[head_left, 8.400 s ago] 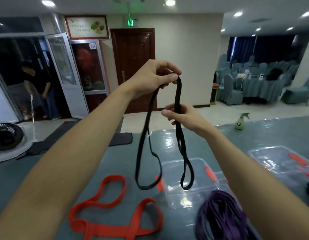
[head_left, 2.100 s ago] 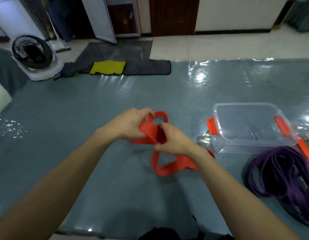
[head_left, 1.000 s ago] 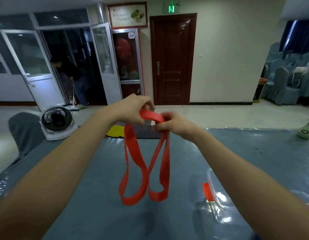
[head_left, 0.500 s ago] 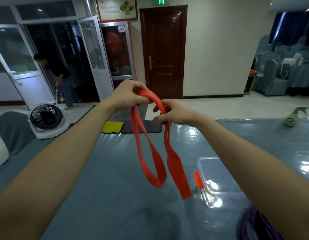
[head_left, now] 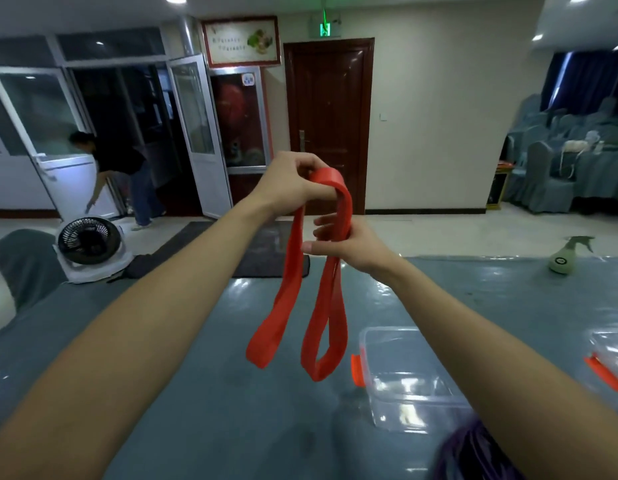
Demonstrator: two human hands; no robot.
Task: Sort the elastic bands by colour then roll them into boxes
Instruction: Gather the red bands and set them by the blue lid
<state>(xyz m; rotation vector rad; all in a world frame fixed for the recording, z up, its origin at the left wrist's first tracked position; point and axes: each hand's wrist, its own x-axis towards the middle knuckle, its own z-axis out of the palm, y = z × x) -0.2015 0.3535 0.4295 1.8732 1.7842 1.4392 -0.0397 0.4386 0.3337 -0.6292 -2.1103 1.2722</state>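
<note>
Two hands grasp the red band [head_left: 291,271], left hand [head_left: 290,188] pinching its fold, right hand [head_left: 352,247] clenched just below; I reckon loops dangling under the grips could twist, spoiling rolling.

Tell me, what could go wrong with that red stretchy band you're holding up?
The red band is held only at its top by the left hand and lower down by the right hand; it might slip and unfold. Its two loops dangle free and could twist. If dropped, it may land by the purple bands.
</note>
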